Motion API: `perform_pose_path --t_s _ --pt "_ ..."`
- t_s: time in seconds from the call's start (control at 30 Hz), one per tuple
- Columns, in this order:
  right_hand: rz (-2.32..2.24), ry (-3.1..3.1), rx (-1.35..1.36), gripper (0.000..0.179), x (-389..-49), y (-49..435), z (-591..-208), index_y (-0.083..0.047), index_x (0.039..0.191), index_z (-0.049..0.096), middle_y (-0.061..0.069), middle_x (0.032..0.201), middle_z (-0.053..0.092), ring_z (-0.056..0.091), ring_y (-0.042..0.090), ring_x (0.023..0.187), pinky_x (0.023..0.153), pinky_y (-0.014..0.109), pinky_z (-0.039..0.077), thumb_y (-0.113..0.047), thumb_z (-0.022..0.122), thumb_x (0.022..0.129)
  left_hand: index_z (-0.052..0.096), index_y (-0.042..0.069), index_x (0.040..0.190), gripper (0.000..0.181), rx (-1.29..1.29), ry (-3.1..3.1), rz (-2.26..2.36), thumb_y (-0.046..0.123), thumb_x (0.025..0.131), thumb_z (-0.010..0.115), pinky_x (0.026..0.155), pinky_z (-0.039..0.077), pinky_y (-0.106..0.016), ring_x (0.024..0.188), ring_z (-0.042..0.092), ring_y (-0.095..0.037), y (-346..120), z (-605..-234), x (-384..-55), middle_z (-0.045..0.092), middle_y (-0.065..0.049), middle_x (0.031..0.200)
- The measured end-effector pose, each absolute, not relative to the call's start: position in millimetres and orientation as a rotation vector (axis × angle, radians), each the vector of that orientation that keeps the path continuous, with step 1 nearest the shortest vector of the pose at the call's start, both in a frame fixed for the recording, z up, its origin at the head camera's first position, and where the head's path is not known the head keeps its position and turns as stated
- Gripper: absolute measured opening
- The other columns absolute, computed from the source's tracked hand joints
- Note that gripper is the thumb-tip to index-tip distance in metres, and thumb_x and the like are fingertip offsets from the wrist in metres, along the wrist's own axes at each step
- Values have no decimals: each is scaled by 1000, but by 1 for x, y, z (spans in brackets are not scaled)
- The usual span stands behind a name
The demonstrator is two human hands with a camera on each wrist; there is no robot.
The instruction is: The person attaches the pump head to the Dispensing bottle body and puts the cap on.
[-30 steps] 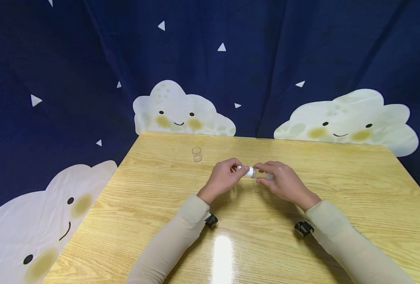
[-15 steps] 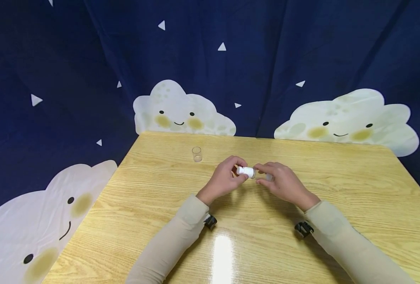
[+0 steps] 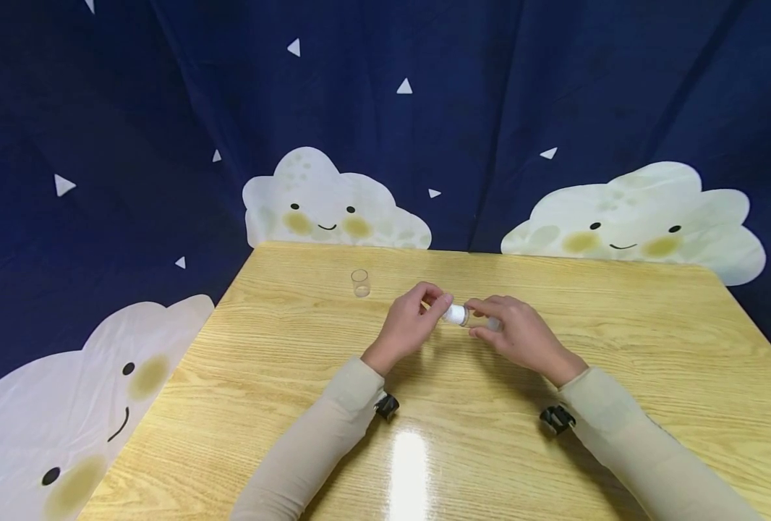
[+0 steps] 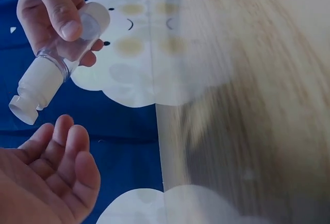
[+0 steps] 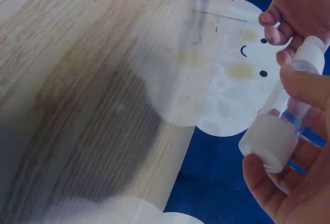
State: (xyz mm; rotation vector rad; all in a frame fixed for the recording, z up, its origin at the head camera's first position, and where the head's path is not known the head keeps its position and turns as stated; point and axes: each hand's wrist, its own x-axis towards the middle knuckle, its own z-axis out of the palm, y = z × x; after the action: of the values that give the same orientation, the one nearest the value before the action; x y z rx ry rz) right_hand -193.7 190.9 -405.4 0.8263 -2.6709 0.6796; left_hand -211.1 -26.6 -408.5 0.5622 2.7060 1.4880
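Note:
Above the table my right hand (image 3: 518, 329) holds a small clear pump bottle (image 4: 64, 48) lying sideways, with its white collar and nozzle toward the left hand. The right thumb and fingers grip the clear body and the white far end. My left hand (image 3: 411, 318) is at the nozzle end, and its thumb covers part of that end in the head view. In the left wrist view the left fingers (image 4: 64, 149) are loosely bent, palm up, with a small gap below the nozzle. The left thumb is hidden there.
A clear open cylinder (image 3: 361, 284), like a small cup or cover, stands on the wooden table (image 3: 281, 347) to the left beyond the hands. A dark blue curtain (image 3: 463, 108) with smiling clouds hangs behind the table.
My left thumb has shifted from across the bottle to below it, then up over its nozzle end, uncovering and covering the white part. The right hand has stayed nearly still with the bottle.

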Motion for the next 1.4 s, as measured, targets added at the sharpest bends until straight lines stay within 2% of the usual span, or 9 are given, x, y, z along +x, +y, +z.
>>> perform_pose_path --t_s 0.17,0.27,0.4,0.47,0.6,0.8,1.07,1.27,1.4 --pt "679 -2673 838 40 -194 190 -405 -10 122 70 11 102 74 66 23 83 69 37 51 -18 79 85 69 18 98 34 515 2677 1467 47 99 54 60 48 -25 73 67 -14 -26 -409 -211 72 1 82" --pt "683 -2675 848 39 -194 191 -406 -10 122 70 11 102 74 67 25 86 71 39 52 -17 78 85 71 17 94 28 515 2665 1464 42 98 59 56 46 -24 70 69 -16 -25 -409 -210 72 4 75" --pt "682 -2677 853 39 -194 191 -407 -10 123 70 12 102 74 68 27 88 72 40 52 -16 78 85 72 15 97 27 526 2646 1475 39 98 60 55 44 -23 76 71 -28 -25 -408 -209 73 1 77" --pt "679 -2679 854 39 -194 192 -407 -11 123 70 11 102 74 68 26 88 72 40 52 -16 78 85 72 15 97 26 532 2641 1479 38 98 60 55 44 -23 76 71 -29 -25 -407 -208 73 1 77" --pt "682 -2676 855 40 -194 192 -408 -10 123 69 11 102 74 68 26 88 72 40 52 -16 78 85 71 15 97 25 542 2659 1465 38 98 60 54 43 -22 69 68 -21 -25 -407 -208 73 1 77" --pt "674 -2666 854 40 -195 192 -408 -10 123 69 11 101 74 68 25 86 71 39 52 -16 79 85 70 15 102 23 574 2696 1437 35 99 60 53 43 -22 61 56 -10 -25 -407 -209 71 -4 83" --pt "702 -2686 845 41 -195 193 -406 -8 125 68 12 101 74 68 25 86 71 39 53 -17 77 86 63 17 111 17 655 2631 1481 25 96 65 57 45 -23 68 53 -12 -26 -409 -208 65 -1 95" --pt "703 -2686 853 41 -197 193 -405 -8 126 68 11 101 74 67 23 84 69 36 52 -17 77 87 61 12 113 19 852 2681 1458 10 94 65 62 42 -18 72 49 -12 -26 -410 -209 61 -5 108" --pt "680 -2663 861 40 -198 193 -403 -8 124 69 11 99 74 68 23 83 68 36 52 -17 77 86 62 10 112 20 890 2712 1461 6 93 65 62 42 -17 72 49 -12 -26 -409 -209 61 -8 112"
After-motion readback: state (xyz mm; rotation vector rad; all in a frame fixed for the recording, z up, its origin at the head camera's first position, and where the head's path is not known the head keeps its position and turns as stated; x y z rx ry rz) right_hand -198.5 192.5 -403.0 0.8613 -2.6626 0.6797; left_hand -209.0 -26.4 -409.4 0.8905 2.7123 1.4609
